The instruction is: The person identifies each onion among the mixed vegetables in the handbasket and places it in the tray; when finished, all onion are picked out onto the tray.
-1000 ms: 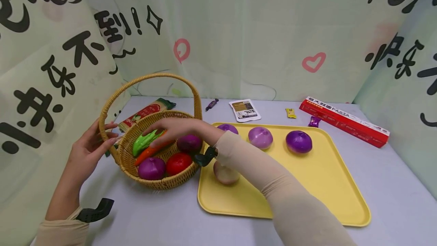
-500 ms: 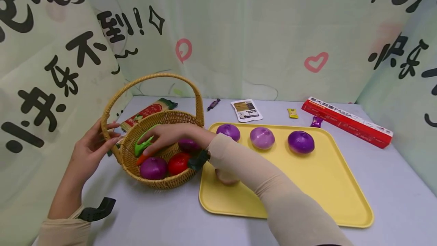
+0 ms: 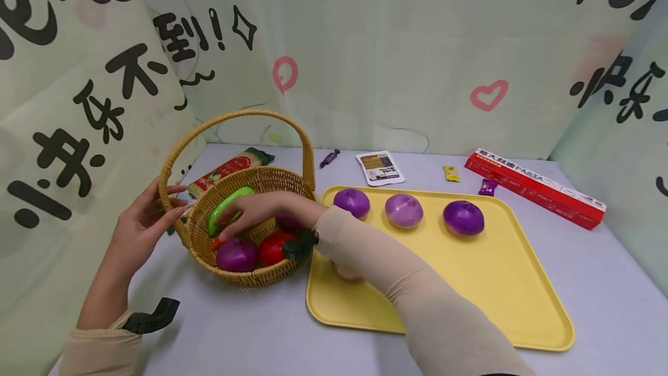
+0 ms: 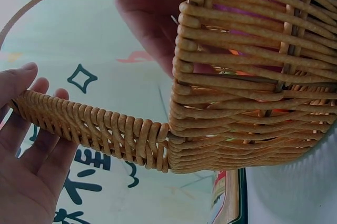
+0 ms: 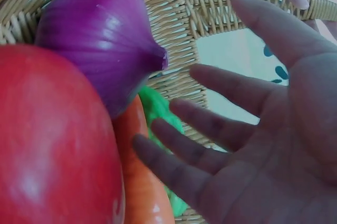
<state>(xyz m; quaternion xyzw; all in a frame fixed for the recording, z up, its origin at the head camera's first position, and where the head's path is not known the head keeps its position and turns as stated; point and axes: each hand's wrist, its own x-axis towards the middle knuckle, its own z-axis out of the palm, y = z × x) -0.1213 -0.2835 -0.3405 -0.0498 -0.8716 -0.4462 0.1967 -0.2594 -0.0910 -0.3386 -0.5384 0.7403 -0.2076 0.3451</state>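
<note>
A wicker basket (image 3: 250,280) stands at the left, its tall handle arching up. My left hand (image 3: 137,234) grips the foot of that handle, thumb on one side and fingers on the other. Inside lie a purple onion (image 3: 237,255), a red tomato (image 3: 272,247), a second purple onion (image 3: 287,222) partly covered, an orange carrot (image 5: 139,187) and a bumpy green vegetable (image 3: 221,210). My right hand (image 3: 256,210) reaches into the basket over the carrot and green vegetable. In the right wrist view its fingers are spread and loosely straight, with nothing gripped.
A yellow tray (image 3: 501,283) to the right bears three purple onions (image 3: 404,211) and a pale onion (image 3: 347,273) partly behind my right forearm. Behind are a red pasta box (image 3: 534,187), a white pouch (image 3: 380,168), small candies (image 3: 451,173) and a green-and-red packet (image 3: 229,168).
My right hand has moved left and down into the basket. The green vegetable has shifted toward the basket's back, and less of the carrot shows. My left hand keeps its grip.
</note>
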